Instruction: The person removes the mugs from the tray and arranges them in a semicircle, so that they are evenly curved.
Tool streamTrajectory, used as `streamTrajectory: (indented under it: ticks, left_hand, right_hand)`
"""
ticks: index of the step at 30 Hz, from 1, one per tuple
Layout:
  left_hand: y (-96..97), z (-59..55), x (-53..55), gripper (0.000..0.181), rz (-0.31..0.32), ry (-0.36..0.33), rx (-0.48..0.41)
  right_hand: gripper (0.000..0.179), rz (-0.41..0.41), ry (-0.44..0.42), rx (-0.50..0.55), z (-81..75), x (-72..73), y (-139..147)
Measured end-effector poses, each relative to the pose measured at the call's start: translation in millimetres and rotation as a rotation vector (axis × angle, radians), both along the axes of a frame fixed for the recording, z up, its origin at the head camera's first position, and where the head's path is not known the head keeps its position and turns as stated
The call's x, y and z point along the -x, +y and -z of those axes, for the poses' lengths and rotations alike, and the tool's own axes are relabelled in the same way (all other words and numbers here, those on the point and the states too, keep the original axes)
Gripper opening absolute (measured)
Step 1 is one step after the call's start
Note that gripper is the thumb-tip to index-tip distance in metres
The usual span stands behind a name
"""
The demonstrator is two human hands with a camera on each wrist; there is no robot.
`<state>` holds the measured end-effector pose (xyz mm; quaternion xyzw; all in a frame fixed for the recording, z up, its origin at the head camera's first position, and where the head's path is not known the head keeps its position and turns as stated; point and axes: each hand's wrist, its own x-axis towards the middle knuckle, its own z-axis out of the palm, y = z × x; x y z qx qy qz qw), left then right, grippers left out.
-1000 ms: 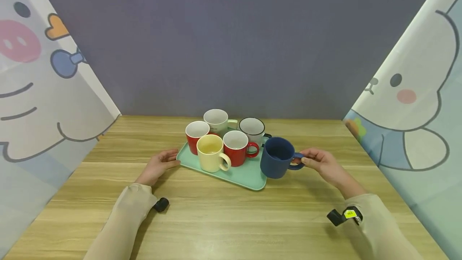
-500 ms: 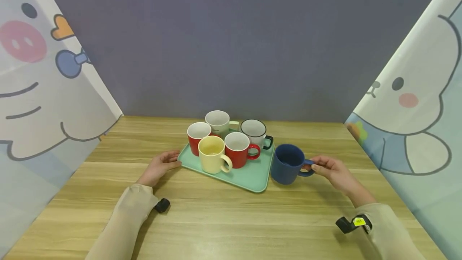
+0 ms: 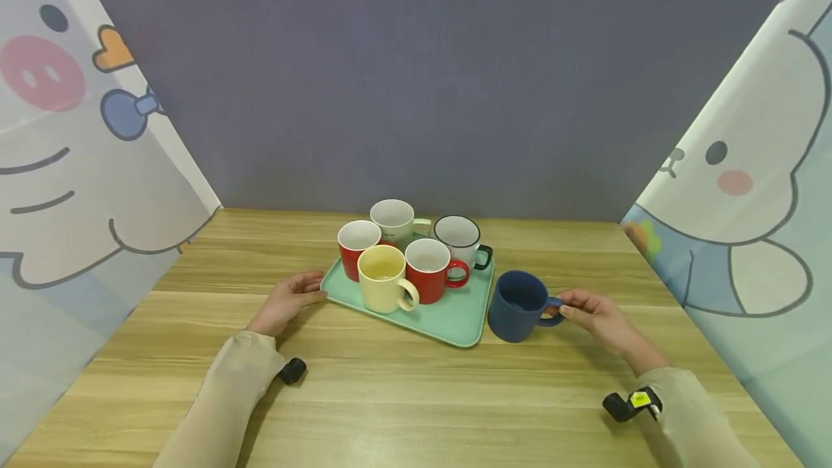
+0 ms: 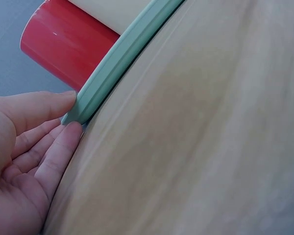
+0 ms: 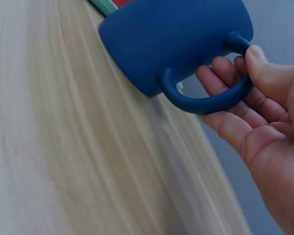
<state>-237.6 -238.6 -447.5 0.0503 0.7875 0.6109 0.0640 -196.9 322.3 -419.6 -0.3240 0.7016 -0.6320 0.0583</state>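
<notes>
A dark blue mug [image 3: 516,307] stands upright on the wooden table, just right of the green tray [image 3: 448,327]. My right hand [image 3: 598,320] grips its handle, thumb on top and fingers curled through the loop, as the right wrist view shows the handle [image 5: 206,102] closely. At the tray's left corner is my left hand [image 3: 286,302]; in the left wrist view its thumb and a finger pinch the tray rim [image 4: 108,73]. On the tray are a yellow mug [image 3: 380,287], two red mugs, one at the middle [image 3: 425,282] and one at left [image 3: 351,255].
Toward the back of the tray stand a pale cream mug [image 3: 393,222] and a white mug with a black rim [image 3: 458,240]. A grey wall [image 3: 416,92] rises behind the wooden table [image 3: 390,403]. Cartoon-printed panels flank both sides.
The blue mug, held by my right hand, has moved from over the tray's right edge rightward and down onto the table. My left hand stays at the tray corner.
</notes>
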Motion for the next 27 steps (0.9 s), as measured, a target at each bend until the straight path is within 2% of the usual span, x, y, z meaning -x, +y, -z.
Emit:
streamTrajectory:
  ticks: [3, 6, 13, 18, 22, 27]
  left_hand:
    - [-0.6, -0.2, 1.0, 0.057, -0.002, 0.002, 0.0]
    - [-1.4, 1.7, 1.1, 0.057, -0.004, 0.006, -0.001]
    - [-2.7, 5.1, -1.9, 0.059, 0.0, 0.05, -0.015]
    - [-0.9, 3.6, -1.7, 0.059, -0.016, 0.014, -0.001]
    - [1.7, 1.6, -0.9, 0.058, -0.015, 0.001, 0.01]
    - [2.4, 0.2, -2.3, 0.058, -0.008, 0.005, 0.007]
  right_hand:
    - [0.018, -0.021, -0.021, 0.017, 1.8, 1.1, 2.0]
    - [0.018, -0.043, -0.085, -0.004, 2.0, 2.7, 5.2]
    - [0.037, -0.216, -0.254, 0.028, -2.9, 12.6, 12.6]
    - [0.04, -0.247, -0.301, -0.002, -8.0, 17.0, 14.2]
    - [0.037, -0.21, -0.298, -0.086, -18.4, 18.8, 15.8]
    - [0.026, -0.07, -0.279, -0.164, -36.1, 22.0, 14.2]
